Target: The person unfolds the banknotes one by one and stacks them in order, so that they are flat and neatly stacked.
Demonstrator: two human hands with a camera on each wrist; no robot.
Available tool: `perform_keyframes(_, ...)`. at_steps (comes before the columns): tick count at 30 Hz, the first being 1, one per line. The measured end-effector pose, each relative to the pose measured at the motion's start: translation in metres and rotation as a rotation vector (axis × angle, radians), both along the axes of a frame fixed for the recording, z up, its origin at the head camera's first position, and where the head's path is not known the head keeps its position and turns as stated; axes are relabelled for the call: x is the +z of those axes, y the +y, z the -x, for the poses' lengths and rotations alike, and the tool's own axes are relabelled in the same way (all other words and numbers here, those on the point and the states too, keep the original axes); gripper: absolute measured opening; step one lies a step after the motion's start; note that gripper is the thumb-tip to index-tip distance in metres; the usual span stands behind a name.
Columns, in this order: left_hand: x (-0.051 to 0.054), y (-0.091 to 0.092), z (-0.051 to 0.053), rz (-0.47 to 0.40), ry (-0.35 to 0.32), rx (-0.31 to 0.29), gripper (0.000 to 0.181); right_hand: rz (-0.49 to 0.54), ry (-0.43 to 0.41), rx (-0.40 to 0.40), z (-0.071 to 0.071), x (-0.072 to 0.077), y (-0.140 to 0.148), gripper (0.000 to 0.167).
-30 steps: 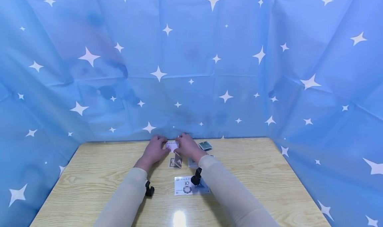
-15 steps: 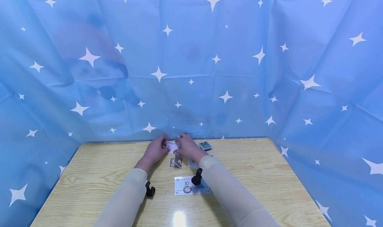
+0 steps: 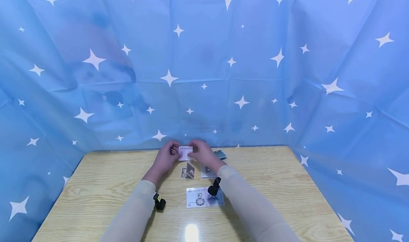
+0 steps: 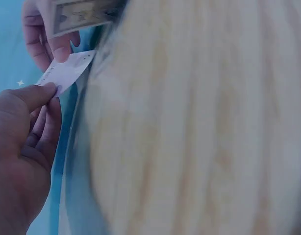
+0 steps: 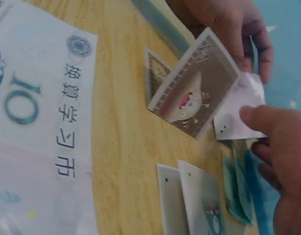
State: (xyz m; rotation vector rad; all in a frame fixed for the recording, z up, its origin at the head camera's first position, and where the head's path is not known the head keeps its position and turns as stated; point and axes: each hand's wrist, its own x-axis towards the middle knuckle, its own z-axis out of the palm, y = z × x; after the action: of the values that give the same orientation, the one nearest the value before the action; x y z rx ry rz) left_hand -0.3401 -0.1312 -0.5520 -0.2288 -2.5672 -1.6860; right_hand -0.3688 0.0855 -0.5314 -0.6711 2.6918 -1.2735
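Both hands pinch a small pale banknote [image 3: 185, 153] [image 4: 67, 76] near the far edge of the table. My left hand [image 3: 165, 160] [image 4: 18, 152] has its left end between thumb and fingers. On the opposite end, my right hand [image 3: 204, 155] [image 5: 288, 161] grips with the thumb in front and the fingers behind. The note looks raised off the tabletop. Just nearer to me, a brown folded banknote [image 3: 190, 171] [image 5: 194, 93] stands half open on the table. Parts of the fingers behind the pale note are hidden.
A flat play banknote marked 10 [image 3: 195, 199] [image 5: 23, 105] lies nearer to me, partly under the right wrist camera. Beside the right forearm stands a pale folded note [image 3: 207, 172] [image 5: 202, 200]. Behind it is a green folded note [image 3: 220, 153] [image 5: 236, 188]. A blue starry curtain [image 3: 204, 64] borders the table.
The pale banknote has come up slightly and now faces me more upright. My right hand and forearm have shifted a little to the right, showing more of the pale folded note.
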Motion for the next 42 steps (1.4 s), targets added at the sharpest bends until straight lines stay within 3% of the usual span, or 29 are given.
perform_keyframes(7,0.013,0.003,-0.001,-0.141,-0.031,-0.017,0.042,0.177,-0.091,-0.050,-0.001,0.010,0.006,0.035)
perform_keyframes(17,0.028,0.008,-0.007,-0.261,-0.031,-0.054,0.048,0.296,-0.093,-0.055,-0.015,0.031,0.018,0.040)
perform_keyframes(30,0.041,0.023,-0.037,-0.309,-0.020,-0.123,0.046,0.346,-0.064,-0.049,-0.045,0.038,0.041,0.035)
perform_keyframes(37,0.037,0.031,-0.052,-0.316,-0.035,-0.148,0.046,0.378,-0.092,-0.074,-0.066,0.037,0.052,0.036)
perform_keyframes(42,0.034,0.037,-0.063,-0.314,-0.037,-0.157,0.046,0.347,-0.094,-0.077,-0.080,0.038,0.060,0.036)
